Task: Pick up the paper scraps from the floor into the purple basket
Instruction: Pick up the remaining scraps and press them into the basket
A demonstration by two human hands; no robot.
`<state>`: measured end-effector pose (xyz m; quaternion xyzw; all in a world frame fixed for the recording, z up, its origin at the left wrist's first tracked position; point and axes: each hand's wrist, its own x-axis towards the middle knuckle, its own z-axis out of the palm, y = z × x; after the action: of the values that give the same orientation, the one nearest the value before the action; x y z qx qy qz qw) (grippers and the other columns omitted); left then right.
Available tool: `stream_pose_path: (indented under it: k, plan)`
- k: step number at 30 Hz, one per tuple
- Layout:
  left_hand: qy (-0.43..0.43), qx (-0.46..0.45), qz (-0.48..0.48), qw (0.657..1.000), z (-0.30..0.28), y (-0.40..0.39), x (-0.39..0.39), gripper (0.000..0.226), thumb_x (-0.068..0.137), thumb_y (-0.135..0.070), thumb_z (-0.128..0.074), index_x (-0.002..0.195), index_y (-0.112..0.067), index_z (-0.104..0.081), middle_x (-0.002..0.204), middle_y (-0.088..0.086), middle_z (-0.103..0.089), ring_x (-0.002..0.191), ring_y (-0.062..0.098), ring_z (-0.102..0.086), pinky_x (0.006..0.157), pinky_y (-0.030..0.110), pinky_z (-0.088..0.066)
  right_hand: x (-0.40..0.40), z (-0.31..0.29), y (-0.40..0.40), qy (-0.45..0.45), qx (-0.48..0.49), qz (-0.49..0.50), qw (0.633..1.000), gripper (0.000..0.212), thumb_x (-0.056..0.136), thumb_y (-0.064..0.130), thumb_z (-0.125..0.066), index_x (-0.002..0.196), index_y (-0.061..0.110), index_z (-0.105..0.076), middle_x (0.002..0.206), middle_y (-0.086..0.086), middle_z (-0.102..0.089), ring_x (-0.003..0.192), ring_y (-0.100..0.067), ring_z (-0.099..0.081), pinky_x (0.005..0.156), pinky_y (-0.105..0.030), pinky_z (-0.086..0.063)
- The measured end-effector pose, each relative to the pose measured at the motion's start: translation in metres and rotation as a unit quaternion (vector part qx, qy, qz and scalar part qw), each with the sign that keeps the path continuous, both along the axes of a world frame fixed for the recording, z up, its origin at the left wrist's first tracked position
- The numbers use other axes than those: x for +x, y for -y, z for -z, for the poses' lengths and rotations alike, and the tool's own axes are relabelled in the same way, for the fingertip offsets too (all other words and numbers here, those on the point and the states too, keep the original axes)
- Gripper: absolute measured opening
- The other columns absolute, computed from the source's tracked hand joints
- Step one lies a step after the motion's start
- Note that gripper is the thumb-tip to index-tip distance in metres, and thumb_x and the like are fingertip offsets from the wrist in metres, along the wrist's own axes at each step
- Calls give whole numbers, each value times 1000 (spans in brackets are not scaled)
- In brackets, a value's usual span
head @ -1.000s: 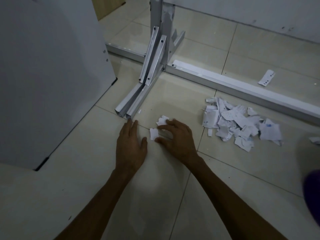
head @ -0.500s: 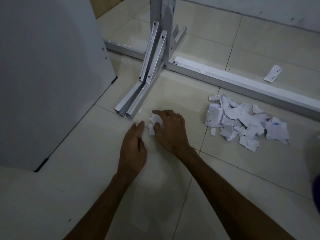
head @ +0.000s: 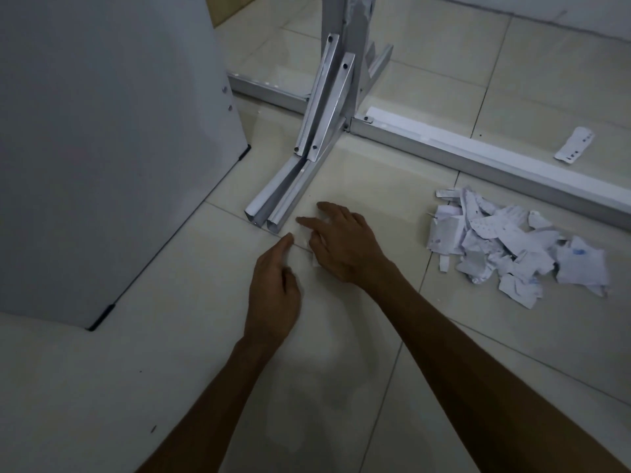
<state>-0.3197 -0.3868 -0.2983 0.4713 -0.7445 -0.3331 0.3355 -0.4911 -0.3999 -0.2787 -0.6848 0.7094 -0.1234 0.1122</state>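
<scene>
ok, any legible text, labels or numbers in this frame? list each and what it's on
None legible.
Pile of paper scraps: faint blue and dark printed marks, too small and blurred to read.
Lone paper strip beyond the metal rail: a few dark dots, no readable characters.
White panel and metal stand foot: no markings visible.

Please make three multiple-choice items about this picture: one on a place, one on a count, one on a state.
1. Where does the big pile of paper scraps lie?
A. right of both hands
B. left of both hands
C. on the white cabinet

2. How many paper slips lie alone beyond the metal floor rail?
A. one
B. three
C. five

3. How is the left hand?
A. a tight fist
B. fingers stretched forward over the floor
C. holding a basket

Key: 1 A, the pile is right of the right hand; 2 A, a single slip; 3 B, straight fingers.
</scene>
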Motion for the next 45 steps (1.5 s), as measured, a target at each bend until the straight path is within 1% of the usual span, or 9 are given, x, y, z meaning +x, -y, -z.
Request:
stream_pose_path:
  k: [4, 8, 15, 20, 26, 29, 33, 36, 45]
  plan:
    - [3, -1, 9, 1000, -3, 3, -1, 46, 95, -10, -56, 140, -8, -48, 138, 5, -53, 127, 8, -43, 110, 15, -30, -14, 1, -26, 48, -9, -27, 998, 50, 97, 46, -31, 141, 34, -51, 155, -6, -38, 139, -23, -36, 113, -41, -30]
    - [44, -12, 14, 999, 3, 5, -6, 54, 89, -34, -61, 135, -6, -52, 137, 9, -55, 128, 21, -49, 111, 34, -35, -27, 1, -37, 155, -11, 18, 988, 58, 97, 53, -49, 151, 38, -32, 159, 0, -21, 131, -13, -36, 106, -27, -31]
    - [121, -35, -14, 992, 7, 1, -15, 61, 90, -50, -53, 135, -10, -54, 144, 8, -49, 133, 24, -42, 110, 38, -33, -17, 1, -35, 203, 20, 31, 978, 74, 88, 49, -66, 152, 31, -33, 138, -6, -35, 117, -12, -27, 96, -21, -25]
    - [145, -45, -12, 988, 7, 1, -16, 56, 91, -49, -49, 136, -17, -54, 145, 7, -47, 134, 26, -40, 108, 41, -33, -18, 2, -25, 195, 40, 9, 980, 64, 90, 46, -65, 147, 27, -43, 124, -8, -37, 107, -9, -25, 88, -18, -24]
    - [164, -58, -2, 985, 10, 4, -14, 54, 92, -50, -44, 136, -23, -55, 147, 5, -45, 133, 25, -42, 107, 34, -30, -16, 15, -21, 231, -68, -8, 970, 40, 91, 42, -63, 110, 7, -73, 97, -5, -49, 93, -11, -36, 73, -17, -24]
    - [166, -50, -9, 985, 6, 1, -16, 50, 92, -46, -48, 136, -24, -56, 148, 5, -44, 134, 25, -38, 106, 35, -28, -11, 18, -22, 250, -135, -12, 959, 56, 93, 58, -46, 100, 12, -75, 91, -6, -59, 89, -17, -46, 74, -25, -29]
    - [168, -34, -12, 985, 3, 0, -16, 50, 91, -47, -46, 135, -25, -57, 150, 5, -42, 135, 26, -37, 107, 41, -31, -9, 25, -19, 209, -193, -21, 959, 20, 90, 29, -63, 87, 17, -79, 89, -4, -73, 88, -12, -46, 72, -25, -31]
    - [175, -41, -9, 984, 5, 0, -17, 52, 92, -48, -44, 135, -23, -57, 151, 7, -41, 135, 29, -38, 106, 45, -34, -5, 25, -16, 203, -210, -19, 956, 21, 85, 27, -64, 84, 13, -80, 86, -6, -76, 85, -13, -51, 73, -22, -34]
    - [146, -23, -28, 989, 5, 0, -19, 40, 95, -37, -57, 129, -18, -61, 151, 8, -41, 134, 31, -38, 108, 42, -33, 4, 16, -12, 198, -88, 53, 975, 13, 88, 19, -69, 96, 12, -78, 92, -11, -71, 86, -25, -60, 74, -25, -34]
